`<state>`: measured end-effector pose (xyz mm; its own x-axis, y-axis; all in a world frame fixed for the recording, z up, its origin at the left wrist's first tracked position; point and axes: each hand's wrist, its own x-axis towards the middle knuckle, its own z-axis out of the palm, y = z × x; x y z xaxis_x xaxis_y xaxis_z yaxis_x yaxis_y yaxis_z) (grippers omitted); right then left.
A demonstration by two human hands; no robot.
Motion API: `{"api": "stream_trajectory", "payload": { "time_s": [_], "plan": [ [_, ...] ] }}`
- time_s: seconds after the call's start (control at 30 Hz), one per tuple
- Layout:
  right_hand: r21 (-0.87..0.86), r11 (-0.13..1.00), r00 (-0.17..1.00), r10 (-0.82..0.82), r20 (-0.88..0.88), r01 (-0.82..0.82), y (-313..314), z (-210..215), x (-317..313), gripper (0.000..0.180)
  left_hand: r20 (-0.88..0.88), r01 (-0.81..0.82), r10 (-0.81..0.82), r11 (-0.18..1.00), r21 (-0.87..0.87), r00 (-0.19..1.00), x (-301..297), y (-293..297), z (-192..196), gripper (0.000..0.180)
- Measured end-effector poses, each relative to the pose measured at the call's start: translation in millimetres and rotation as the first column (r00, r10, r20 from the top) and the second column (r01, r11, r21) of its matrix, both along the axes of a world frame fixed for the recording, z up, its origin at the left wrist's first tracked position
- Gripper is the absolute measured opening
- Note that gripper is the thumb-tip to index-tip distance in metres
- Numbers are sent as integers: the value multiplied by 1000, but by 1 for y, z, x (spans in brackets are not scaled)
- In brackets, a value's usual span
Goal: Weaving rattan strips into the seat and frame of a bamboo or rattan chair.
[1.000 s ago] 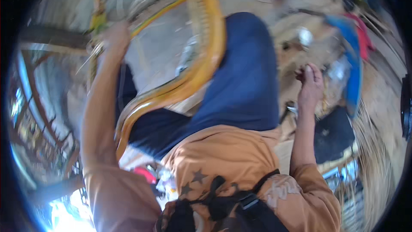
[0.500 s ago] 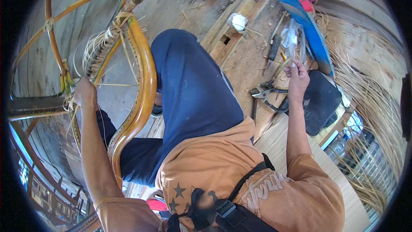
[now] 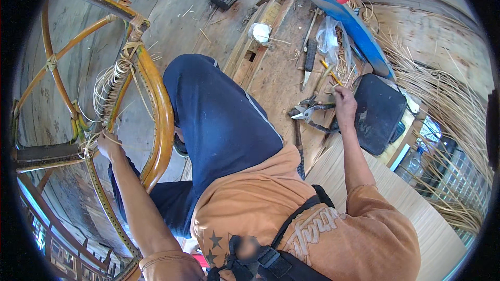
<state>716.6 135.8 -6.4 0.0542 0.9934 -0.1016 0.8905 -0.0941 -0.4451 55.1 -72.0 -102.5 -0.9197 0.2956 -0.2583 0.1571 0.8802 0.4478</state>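
Worn plank floor beneath me in daylight, a low wooden counter ahead, a blue board beyond it, loose pale cane strips heaped at my right, a black cushion beside them.

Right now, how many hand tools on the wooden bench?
3 clear: knife near the plastic bag, pliers beside the right hand, dark-handled tool by the knee. Cane strips may hide more.

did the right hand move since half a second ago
Cannot tell for sure: the head camera itself shifted. The right hand stays at the tools on the wooden bench, just left of the black cushion, as before, beside the pliers.
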Motion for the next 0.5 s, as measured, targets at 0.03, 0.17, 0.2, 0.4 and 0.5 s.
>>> {"api": "stream_trajectory", "payload": {
  "time_s": [0.03,0.17,0.2,0.4,0.5],
  "plan": [
    [1,1000,1000,-2,0,2,-1,0,-2,17,249,-345,285,906,244,926,9,2,3,31],
    [-71,989,982,136,134,-128,-1,0,-3,15,353,-542,440,792,281,826,37,29,28,31],
    [-101,982,965,174,195,-157,0,0,-2,14,391,-551,431,787,277,813,38,25,31,32],
    [19,988,976,150,159,-155,6,1,-1,13,441,-560,436,803,203,785,29,14,29,32],
    [93,993,997,-73,-15,74,27,-1,7,14,439,-584,454,780,226,775,36,20,30,31]
  ]
}}
